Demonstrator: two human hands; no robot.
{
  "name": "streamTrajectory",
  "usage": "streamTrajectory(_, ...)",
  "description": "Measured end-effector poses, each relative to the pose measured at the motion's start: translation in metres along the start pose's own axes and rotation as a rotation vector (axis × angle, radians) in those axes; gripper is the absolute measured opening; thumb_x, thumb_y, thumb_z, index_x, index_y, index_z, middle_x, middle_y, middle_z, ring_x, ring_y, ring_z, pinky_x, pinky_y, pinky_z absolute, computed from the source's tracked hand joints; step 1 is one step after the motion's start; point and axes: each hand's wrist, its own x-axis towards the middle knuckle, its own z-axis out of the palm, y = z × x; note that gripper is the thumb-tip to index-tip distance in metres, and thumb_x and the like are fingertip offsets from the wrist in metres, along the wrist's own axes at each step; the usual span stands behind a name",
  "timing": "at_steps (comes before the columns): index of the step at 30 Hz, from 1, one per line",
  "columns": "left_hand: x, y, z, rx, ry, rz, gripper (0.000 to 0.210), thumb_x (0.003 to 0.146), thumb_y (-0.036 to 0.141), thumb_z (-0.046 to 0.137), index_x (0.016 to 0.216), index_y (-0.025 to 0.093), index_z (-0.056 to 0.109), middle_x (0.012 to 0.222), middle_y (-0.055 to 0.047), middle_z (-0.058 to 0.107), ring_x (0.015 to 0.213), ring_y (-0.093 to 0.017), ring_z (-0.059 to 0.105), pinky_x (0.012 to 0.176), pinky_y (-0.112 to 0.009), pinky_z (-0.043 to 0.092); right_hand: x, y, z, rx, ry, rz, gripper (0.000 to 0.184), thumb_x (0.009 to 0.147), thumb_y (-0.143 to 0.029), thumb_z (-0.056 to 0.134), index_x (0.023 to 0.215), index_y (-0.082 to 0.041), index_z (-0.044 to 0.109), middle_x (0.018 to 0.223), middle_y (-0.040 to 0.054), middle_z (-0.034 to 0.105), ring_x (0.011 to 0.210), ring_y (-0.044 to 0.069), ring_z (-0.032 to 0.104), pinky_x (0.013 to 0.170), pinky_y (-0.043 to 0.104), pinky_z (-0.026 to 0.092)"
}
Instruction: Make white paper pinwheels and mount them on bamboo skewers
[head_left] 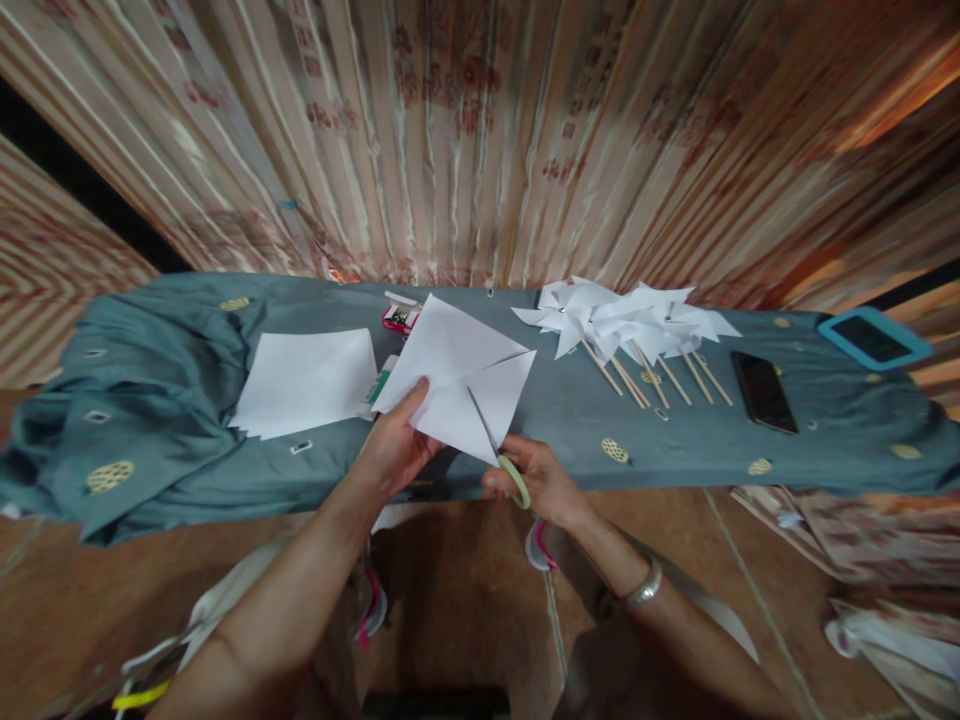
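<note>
A white square sheet of paper (442,350) is held up over the cloth, with slits running inward from its corners. My left hand (401,435) grips its left lower edge, thumb on top and fingers beneath. At the lower corner, my right hand (536,480) is closed round a pair of scissors (514,480) with pale green handles. The blades lie along a slit in the paper, partly hidden by it. Left of the held sheet lies a stack of white paper (307,380). Several white paper pinwheels (630,315) on wooden sticks are heaped to the right.
A grey-green patterned cloth (570,440) covers the long table. Behind the paper stand a small open red box (400,314) and a green-and-white box (381,388). A black phone (763,391) and a blue-framed tablet (874,338) lie at the right. A curtain (465,140) hangs behind.
</note>
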Motion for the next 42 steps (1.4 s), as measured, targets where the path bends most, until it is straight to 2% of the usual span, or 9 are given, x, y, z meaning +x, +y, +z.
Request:
streamTrajectory(6,0.001,-0.002,-0.002,-0.019,-0.002,0.008,0.029,0.093,0.018,0.049,0.117,0.008,0.062,0.083,-0.007,0.074,0.065,-0.015,0.068,0.07,-0.026,0.06,0.0,-0.001,0.0,-0.001,0.001,0.003,0.048,0.058,-0.048,0.085,0.091,-0.017,0.065,0.059,-0.0045,0.063,0.05,0.009,0.055,0.048,0.021,0.043)
streamTrajectory(12,0.002,-0.005,-0.004,-0.001,-0.06,0.033,0.029,0.092,0.019,0.053,0.118,0.01,0.063,0.083,-0.007,0.073,0.065,-0.015,0.069,0.068,-0.025,0.059,0.0,0.0,0.0,-0.002,0.0,-0.017,0.046,0.06,-0.05,0.083,0.085,-0.018,0.063,0.059,-0.0046,0.062,0.05,0.008,0.054,0.048,0.021,0.042)
streamTrajectory(21,0.0,-0.003,0.001,-0.023,-0.009,0.024,0.027,0.093,0.016,0.049,0.116,0.01,0.063,0.076,-0.006,0.073,0.062,-0.014,0.068,0.071,-0.025,0.059,0.001,0.0,0.0,-0.018,0.008,-0.007,0.045,0.06,-0.054,0.082,0.078,-0.017,0.062,0.056,-0.0038,0.062,0.046,0.008,0.051,0.045,0.021,0.04)
streamTrajectory(28,0.004,-0.005,-0.002,-0.029,-0.037,0.048,0.03,0.093,0.015,0.049,0.119,0.009,0.061,0.083,-0.008,0.074,0.067,-0.015,0.069,0.075,-0.026,0.059,0.001,0.003,0.001,-0.008,-0.052,-0.014,0.056,0.06,-0.061,0.079,0.09,-0.017,0.062,0.064,-0.0015,0.065,0.055,0.01,0.056,0.051,0.021,0.043)
streamTrajectory(31,0.005,-0.001,0.001,-0.061,0.008,0.04,0.031,0.093,0.017,0.049,0.121,0.008,0.06,0.087,-0.009,0.075,0.071,-0.016,0.07,0.082,-0.029,0.059,-0.002,0.006,-0.006,-0.034,-0.083,0.035,0.058,0.06,-0.056,0.082,0.095,-0.017,0.059,0.067,-0.0018,0.064,0.058,0.01,0.056,0.053,0.021,0.043)
streamTrajectory(35,0.013,0.009,0.002,-0.172,0.056,0.081,0.031,0.095,0.017,0.047,0.123,0.01,0.059,0.09,-0.007,0.076,0.078,-0.016,0.071,0.086,-0.03,0.058,-0.01,0.007,-0.03,-0.152,-0.08,0.119,0.066,0.058,-0.054,0.083,0.105,-0.016,0.057,0.063,-0.0057,0.058,0.052,0.008,0.049,0.047,0.02,0.034)
streamTrajectory(37,0.018,0.012,0.001,-0.226,0.069,0.115,0.03,0.096,0.017,0.045,0.122,0.012,0.059,0.087,-0.005,0.076,0.076,-0.015,0.071,0.084,-0.029,0.058,-0.014,0.003,-0.047,-0.289,-0.009,0.123,0.064,0.062,-0.054,0.08,0.108,-0.015,0.058,0.062,-0.0059,0.057,0.05,0.008,0.048,0.047,0.021,0.033)
streamTrajectory(38,0.021,0.012,0.001,-0.243,0.078,0.122,0.029,0.097,0.017,0.044,0.121,0.013,0.059,0.085,-0.005,0.075,0.075,-0.014,0.071,0.083,-0.029,0.059,-0.015,0.001,-0.056,-0.377,0.078,0.104,0.062,0.064,-0.053,0.078,0.109,-0.015,0.058,0.063,-0.0052,0.059,0.051,0.009,0.05,0.048,0.021,0.035)
streamTrajectory(42,0.031,0.003,0.004,-0.236,0.133,0.068,0.028,0.097,0.019,0.045,0.12,0.017,0.059,0.086,-0.004,0.075,0.074,-0.014,0.07,0.08,-0.03,0.059,-0.017,-0.012,-0.086,-0.954,0.541,0.06,0.054,0.076,-0.044,0.07,0.119,-0.014,0.058,0.079,0.0056,0.07,0.069,0.02,0.065,0.062,0.029,0.045)
